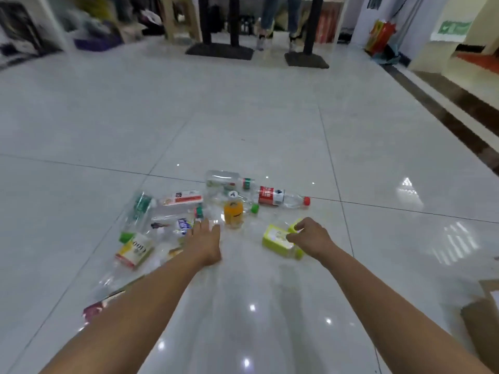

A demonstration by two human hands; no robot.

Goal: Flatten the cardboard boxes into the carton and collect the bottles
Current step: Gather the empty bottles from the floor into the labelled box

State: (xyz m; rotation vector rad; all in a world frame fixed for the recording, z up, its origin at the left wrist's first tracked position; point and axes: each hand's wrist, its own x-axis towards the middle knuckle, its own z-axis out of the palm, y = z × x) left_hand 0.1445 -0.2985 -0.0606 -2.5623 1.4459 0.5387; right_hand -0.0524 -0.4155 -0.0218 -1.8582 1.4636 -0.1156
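Note:
Several empty plastic bottles lie scattered on the white tiled floor in front of me. A clear bottle with a red label and red cap [280,197] lies farthest right. An orange-labelled bottle [233,211] stands in the middle. My left hand [205,241] reaches forward with straight fingers over the clear bottles beside a blue-labelled one [183,225]. My right hand [310,236] grips the cap end of a bottle with a yellow-green label [278,240] lying on the floor. A bottle with a yellow and red label [135,249] lies at the left.
A brown cardboard carton [483,314] shows at the right edge. Flat packaging [108,298] lies under my left forearm. A person's legs [280,20] and dark stand bases [220,51] are far ahead. A dark-edged step [445,109] runs along the right.

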